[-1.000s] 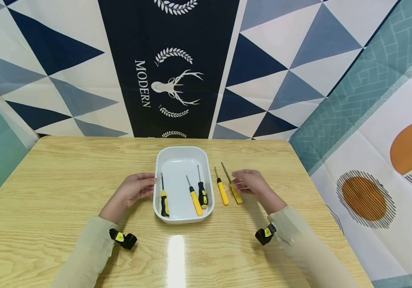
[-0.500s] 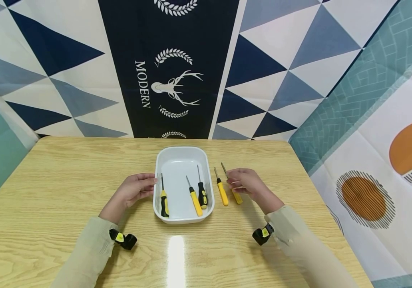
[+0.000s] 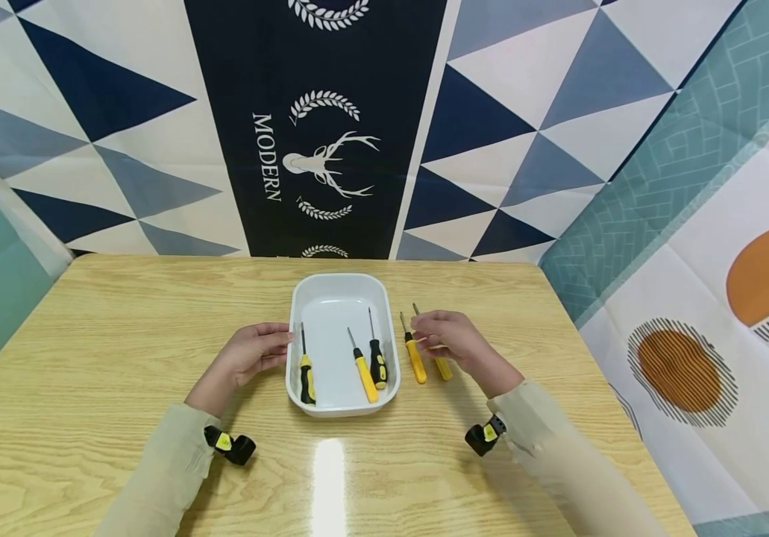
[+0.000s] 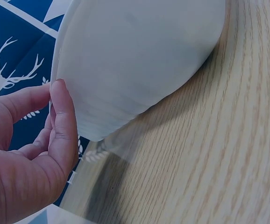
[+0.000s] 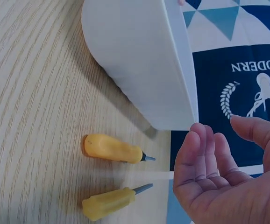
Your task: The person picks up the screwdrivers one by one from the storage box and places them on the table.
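Screwdrivers [image 3: 363, 370]: three inside white tray [image 3: 340, 412], lower centre; yellow-handled pair [image 3: 416, 363] out on bench [image 3: 149, 328], just right. Part-done, I'd say. Left hand [image 3: 250, 354] pinches rim; right hand [image 3: 453, 339] empty, thumb and fingers apart.

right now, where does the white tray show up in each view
Head: the white tray sits just below centre.
Left wrist: upper middle, outer side showing, left hand pinching its rim.
Right wrist: upper middle, mostly outer side.
Shared landmark: the dark deer panel, top in head, left in left wrist, right in right wrist.
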Motion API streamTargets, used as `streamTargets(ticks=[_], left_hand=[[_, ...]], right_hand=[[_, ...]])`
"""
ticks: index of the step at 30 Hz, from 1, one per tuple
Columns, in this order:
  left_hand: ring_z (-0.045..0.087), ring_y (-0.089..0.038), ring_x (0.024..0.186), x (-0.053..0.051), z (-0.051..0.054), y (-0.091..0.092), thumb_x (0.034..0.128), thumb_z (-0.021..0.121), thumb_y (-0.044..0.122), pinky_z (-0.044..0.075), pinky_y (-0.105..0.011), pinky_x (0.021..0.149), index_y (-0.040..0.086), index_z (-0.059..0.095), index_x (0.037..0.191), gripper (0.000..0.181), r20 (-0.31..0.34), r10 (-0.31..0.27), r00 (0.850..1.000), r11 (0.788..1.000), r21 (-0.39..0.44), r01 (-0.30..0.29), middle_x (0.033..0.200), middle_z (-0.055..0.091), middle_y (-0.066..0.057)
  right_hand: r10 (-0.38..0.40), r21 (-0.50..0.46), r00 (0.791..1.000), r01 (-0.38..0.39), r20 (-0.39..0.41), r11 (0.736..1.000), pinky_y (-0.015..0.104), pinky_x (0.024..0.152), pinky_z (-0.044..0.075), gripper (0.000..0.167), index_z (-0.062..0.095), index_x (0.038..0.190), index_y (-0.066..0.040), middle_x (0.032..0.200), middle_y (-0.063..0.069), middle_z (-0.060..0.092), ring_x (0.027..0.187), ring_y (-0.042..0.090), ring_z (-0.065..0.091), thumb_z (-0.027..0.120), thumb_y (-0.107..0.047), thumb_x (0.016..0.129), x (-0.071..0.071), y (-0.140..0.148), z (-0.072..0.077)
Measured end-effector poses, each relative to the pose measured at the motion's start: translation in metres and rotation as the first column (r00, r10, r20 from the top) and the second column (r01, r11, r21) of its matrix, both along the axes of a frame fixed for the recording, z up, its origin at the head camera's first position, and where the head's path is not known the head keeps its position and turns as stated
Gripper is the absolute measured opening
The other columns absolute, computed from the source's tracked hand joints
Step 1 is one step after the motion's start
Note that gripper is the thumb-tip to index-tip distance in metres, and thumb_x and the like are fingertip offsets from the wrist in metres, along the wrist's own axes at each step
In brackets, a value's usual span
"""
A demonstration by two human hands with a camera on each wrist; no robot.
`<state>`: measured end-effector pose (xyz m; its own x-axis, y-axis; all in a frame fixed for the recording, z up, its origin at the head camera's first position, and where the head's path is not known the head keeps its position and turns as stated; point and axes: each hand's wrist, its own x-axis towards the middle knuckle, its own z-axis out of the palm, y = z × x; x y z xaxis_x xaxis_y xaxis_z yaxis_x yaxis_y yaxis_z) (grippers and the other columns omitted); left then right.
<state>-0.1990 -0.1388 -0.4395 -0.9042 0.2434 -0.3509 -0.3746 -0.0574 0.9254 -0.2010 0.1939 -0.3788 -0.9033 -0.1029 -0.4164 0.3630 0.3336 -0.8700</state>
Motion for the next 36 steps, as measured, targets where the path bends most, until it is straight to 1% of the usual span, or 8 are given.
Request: streamTargets(ticks=[4, 8, 11, 13, 18, 25, 31, 36], left_hand=[[0.059, -0.006, 0.073, 0.0, 0.0, 0.0, 0.0912, 0.061, 0.013, 0.055, -0.017, 0.069, -0.01, 0.039, 0.133, 0.052, 0.0, 0.004, 1.0, 1.0, -0.001, -0.004, 0.084, 0.06, 0.002], [0.059, -0.006, 0.073, 0.0, 0.001, 0.0, 0.0913, 0.06, 0.012, 0.055, -0.017, 0.069, -0.01, 0.039, 0.133, 0.052, -0.003, 0.006, 1.0, 1.0, -0.003, -0.006, 0.084, 0.06, 0.003], [0.059, -0.006, 0.073, 0.0, 0.001, 0.0, 0.0916, 0.06, 0.012, 0.055, -0.017, 0.068, -0.01, 0.038, 0.134, 0.052, -0.006, 0.006, 1.0, 1.0, -0.007, -0.006, 0.084, 0.06, 0.003], [0.059, -0.005, 0.073, 0.0, 0.002, 0.0, 0.0918, 0.06, 0.012, 0.055, -0.017, 0.068, -0.011, 0.038, 0.134, 0.053, -0.007, 0.005, 1.0, 1.0, -0.008, -0.005, 0.084, 0.06, 0.003], [0.06, -0.005, 0.073, 0.001, 0.002, 0.0, 0.0919, 0.059, 0.012, 0.055, -0.016, 0.068, -0.011, 0.038, 0.134, 0.053, -0.007, 0.0, 1.0, 1.0, -0.003, 0.0, 0.084, 0.06, 0.003], [0.059, -0.005, 0.073, 0.001, 0.001, 0.0, 0.0919, 0.059, 0.012, 0.055, -0.016, 0.068, -0.011, 0.038, 0.134, 0.053, -0.009, -0.002, 1.0, 1.0, 0.0, 0.002, 0.084, 0.06, 0.003], [0.06, -0.005, 0.073, 0.001, 0.002, 0.0, 0.0918, 0.059, 0.012, 0.055, -0.017, 0.069, -0.012, 0.037, 0.134, 0.053, -0.007, -0.001, 1.0, 1.0, 0.005, 0.002, 0.084, 0.06, 0.003], [0.059, -0.005, 0.073, 0.001, 0.001, 0.0, 0.092, 0.059, 0.012, 0.055, -0.016, 0.068, -0.012, 0.037, 0.134, 0.053, -0.006, -0.001, 1.0, 1.0, 0.009, 0.001, 0.084, 0.06, 0.003]], right_hand=[[0.017, 0.008, 1.0, -0.017, -0.014, 1.0, 0.037, 0.086, 0.055, 0.039, 0.054, 0.124, 0.002, 0.113, 0.019, 0.059, 0.09, 0.024, 0.064, 0.054, -0.023, 0.095, 0.002, -0.004, 0.002], [0.033, -0.003, 0.999, -0.034, -0.03, 0.999, 0.03, 0.079, 0.057, 0.04, 0.054, 0.124, 0.005, 0.113, 0.022, 0.059, 0.087, 0.022, 0.064, 0.055, -0.021, 0.094, 0.002, -0.006, 0.003], [0.035, -0.024, 0.999, -0.036, -0.037, 0.999, 0.024, 0.073, 0.057, 0.04, 0.054, 0.122, 0.008, 0.109, 0.021, 0.061, 0.08, 0.016, 0.064, 0.057, -0.019, 0.093, 0.001, -0.008, 0.003], [0.037, -0.032, 0.999, -0.038, -0.036, 0.999, 0.024, 0.073, 0.057, 0.039, 0.054, 0.122, 0.009, 0.108, 0.021, 0.061, 0.077, 0.014, 0.063, 0.057, -0.018, 0.093, 0.001, -0.008, 0.004], [0.05, -0.032, 0.998, -0.051, -0.035, 0.998, 0.026, 0.076, 0.058, 0.039, 0.055, 0.121, 0.009, 0.105, 0.019, 0.062, 0.078, 0.013, 0.064, 0.056, -0.018, 0.093, 0.001, -0.01, 0.007], [0.064, -0.022, 0.997, -0.064, -0.039, 0.998, 0.031, 0.082, 0.057, 0.041, 0.055, 0.122, 0.009, 0.091, 0.008, 0.064, 0.078, 0.015, 0.064, 0.058, -0.019, 0.092, 0.0, -0.014, 0.01], [0.071, -0.002, 0.997, -0.071, -0.025, 0.997, 0.032, 0.085, 0.057, 0.041, 0.054, 0.122, 0.007, 0.109, 0.021, 0.061, 0.079, 0.015, 0.063, 0.06, -0.019, 0.091, 0.0, -0.017, 0.01], [0.088, 0.008, 0.996, -0.088, -0.02, 0.996, 0.031, 0.085, 0.057, 0.041, 0.055, 0.121, 0.007, 0.11, 0.02, 0.061, 0.08, 0.014, 0.063, 0.062, -0.019, 0.089, 0.0, -0.021, 0.01]])
